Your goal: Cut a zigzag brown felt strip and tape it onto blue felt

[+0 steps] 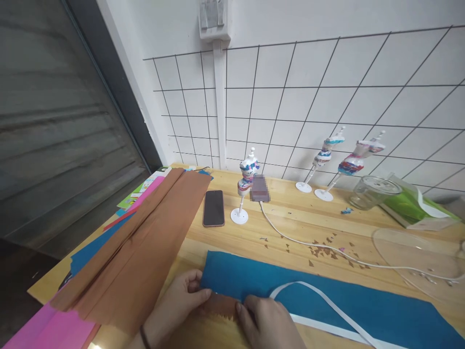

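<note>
A blue sheet (327, 295), which could be paper or cloth, lies across the front of the table. At its lower left is a small brown piece (221, 306) with a jagged lower edge. My left hand (187, 293) pinches the left end of this piece, thumb on top, beside the sheet's corner. Closed on its right end is my right hand (271, 320), with the fingers partly hidden. A narrow white strip (319, 295) loops up over the sheet from near my right hand, and white also runs along the sheet's lower edge.
Folded brown sheets (156, 242) lie on the left over blue and pink ones. Behind are a phone (214, 208), a small dress form (245, 182), a white cable (290, 238) and brown scraps (323, 247). A glass jar (374, 191) and tissue pack (417, 208) stand right.
</note>
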Available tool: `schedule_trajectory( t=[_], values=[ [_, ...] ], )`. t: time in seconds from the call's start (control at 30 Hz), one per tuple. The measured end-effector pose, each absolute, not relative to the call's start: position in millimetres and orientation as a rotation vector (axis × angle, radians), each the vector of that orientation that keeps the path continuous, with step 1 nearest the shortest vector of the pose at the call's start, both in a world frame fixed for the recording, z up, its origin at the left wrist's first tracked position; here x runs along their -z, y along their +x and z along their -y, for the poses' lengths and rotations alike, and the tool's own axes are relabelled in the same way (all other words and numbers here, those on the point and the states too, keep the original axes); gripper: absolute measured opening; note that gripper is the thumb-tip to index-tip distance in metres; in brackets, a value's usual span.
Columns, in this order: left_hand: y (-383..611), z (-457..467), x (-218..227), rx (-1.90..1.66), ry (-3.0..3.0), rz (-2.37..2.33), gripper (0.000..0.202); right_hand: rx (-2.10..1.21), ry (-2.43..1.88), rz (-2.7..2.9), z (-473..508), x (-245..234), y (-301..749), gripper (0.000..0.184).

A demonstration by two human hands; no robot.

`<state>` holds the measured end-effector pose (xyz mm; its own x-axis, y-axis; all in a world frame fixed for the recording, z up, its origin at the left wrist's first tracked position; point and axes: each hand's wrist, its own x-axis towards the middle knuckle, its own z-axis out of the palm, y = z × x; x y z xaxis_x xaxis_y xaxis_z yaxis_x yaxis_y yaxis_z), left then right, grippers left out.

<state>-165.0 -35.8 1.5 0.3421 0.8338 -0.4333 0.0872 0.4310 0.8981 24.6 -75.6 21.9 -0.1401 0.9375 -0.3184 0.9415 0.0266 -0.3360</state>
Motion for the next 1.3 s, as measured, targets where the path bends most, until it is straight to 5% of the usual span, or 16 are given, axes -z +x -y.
schedule_trajectory(
  t=[1.3],
  values=[
    [-165.0,34.7,-1.3,-0.576,1.032,-1.19,0.027,0.738,2.133,-2.308,72.0,-18.2,28.2,0.033]
  ],
)
